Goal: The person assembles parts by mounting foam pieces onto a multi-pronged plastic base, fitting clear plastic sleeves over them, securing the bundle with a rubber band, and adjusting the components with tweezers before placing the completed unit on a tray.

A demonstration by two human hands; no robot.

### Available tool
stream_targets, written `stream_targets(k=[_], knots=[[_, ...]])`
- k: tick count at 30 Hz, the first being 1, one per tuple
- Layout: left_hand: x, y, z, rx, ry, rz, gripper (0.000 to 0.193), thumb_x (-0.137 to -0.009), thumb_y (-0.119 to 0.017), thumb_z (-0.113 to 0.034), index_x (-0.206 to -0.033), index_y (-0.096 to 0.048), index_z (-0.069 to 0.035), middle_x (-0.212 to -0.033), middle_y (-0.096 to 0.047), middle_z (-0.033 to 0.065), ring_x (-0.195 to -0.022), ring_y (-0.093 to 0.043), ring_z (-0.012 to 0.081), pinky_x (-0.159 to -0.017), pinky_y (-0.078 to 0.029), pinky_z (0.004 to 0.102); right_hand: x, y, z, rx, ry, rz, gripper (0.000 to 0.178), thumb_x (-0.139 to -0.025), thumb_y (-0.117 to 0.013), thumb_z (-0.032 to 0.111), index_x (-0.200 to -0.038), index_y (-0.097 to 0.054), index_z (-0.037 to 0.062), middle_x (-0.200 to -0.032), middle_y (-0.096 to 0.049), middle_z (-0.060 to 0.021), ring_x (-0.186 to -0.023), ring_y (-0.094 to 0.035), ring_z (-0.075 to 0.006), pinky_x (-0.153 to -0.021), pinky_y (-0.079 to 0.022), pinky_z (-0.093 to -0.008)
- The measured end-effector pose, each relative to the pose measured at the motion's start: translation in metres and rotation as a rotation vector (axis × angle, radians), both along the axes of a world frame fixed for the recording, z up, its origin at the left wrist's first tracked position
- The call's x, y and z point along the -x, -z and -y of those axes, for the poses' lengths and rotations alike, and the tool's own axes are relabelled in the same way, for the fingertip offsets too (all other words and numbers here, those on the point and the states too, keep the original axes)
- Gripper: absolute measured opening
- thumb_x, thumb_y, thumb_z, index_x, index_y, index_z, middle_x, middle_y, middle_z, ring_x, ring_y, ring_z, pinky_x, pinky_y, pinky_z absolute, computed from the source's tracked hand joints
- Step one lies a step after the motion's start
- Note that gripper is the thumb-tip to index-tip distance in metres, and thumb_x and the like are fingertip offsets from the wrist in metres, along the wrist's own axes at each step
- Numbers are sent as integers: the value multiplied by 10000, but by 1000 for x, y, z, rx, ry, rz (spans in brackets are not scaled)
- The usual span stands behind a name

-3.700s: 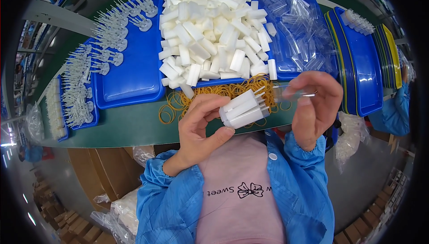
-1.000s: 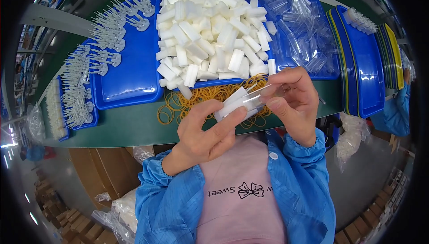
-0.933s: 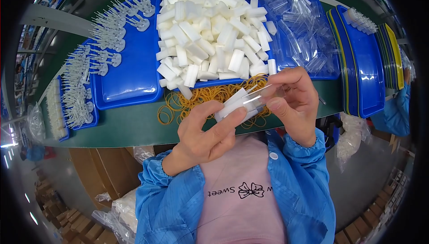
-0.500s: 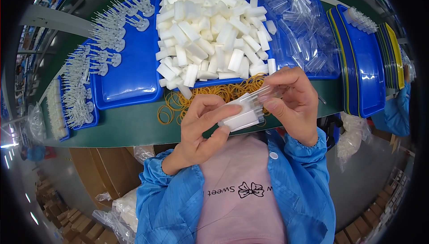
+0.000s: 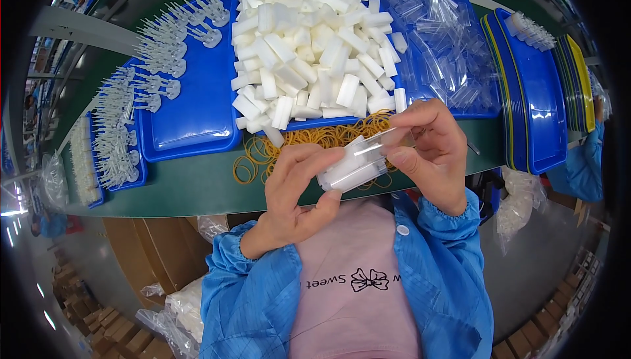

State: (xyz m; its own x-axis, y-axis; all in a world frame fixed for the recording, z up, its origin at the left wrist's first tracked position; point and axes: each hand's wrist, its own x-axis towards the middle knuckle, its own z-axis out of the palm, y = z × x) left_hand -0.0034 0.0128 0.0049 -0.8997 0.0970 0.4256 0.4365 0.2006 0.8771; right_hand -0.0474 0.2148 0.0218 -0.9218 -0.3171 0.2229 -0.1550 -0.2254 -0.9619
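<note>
My left hand (image 5: 294, 195) pinches the near-left end of a white block (image 5: 355, 176) that has clear plastic around it, just above the table's front edge. Between the thumb and fingers of my right hand (image 5: 434, 155) is a clear plastic piece (image 5: 380, 143), lying over the far right side of the block. Whether this piece and the plastic around the block are joined, I cannot tell. Right behind my hands, a loose heap of yellow-brown rubber bands (image 5: 322, 137) lies on the green table (image 5: 204, 185).
Beyond the bands, a blue tray (image 5: 315, 122) is heaped with white blocks (image 5: 289, 50). Clear plastic pieces (image 5: 447, 37) fill the tray to its right. Another blue tray (image 5: 190, 122) on the left holds translucent pronged parts (image 5: 161, 44). Stacked trays (image 5: 542, 122) stand at far right.
My left fingertips have drawn back slightly to the left along the block, showing more of it. The right hand has barely moved and keeps its pinch on the clear piece.
</note>
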Motion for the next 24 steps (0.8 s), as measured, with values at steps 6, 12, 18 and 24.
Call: stream_targets(k=[6,12,18,24], knots=[[-3,1,4,283,15,-154,489,-613,-662,-40,-1092,-593,31,-947,-548,145,-820,-561,246,-686,-482,302,2,-6,-2,-115,-7,-28,315,-779,-684,26,-1057,-544,-21,-918,-565,-69,-837,-573,-113,-744,-467,-242],[1,4,-4,-26,-116,-21,480,-649,-692,17,-1112,-565,27,-1076,-520,132,-957,-566,205,-797,-503,304,7,-4,-7,-125,-22,5,275,-809,-649,39,-1061,-555,-22,-957,-581,-74,-836,-565,-110,-769,-450,-239],[5,24,5,-394,55,366,422,-748,-671,73,-1140,-524,17,-1200,-461,107,-1026,-549,185,-880,-488,305,11,2,-4,-225,142,-132,257,-848,-610,132,-1064,-597,-4,-949,-595,-85,-847,-554,-132,-766,-435,-252],[4,22,0,-684,98,449,440,-777,-684,-9,-1177,-500,-7,-1173,-494,97,-1023,-555,184,-856,-478,281,12,-3,-10,-350,134,-232,236,-827,-619,139,-1031,-631,21,-937,-600,-85,-893,-543,-183,-798,-425,-298]])
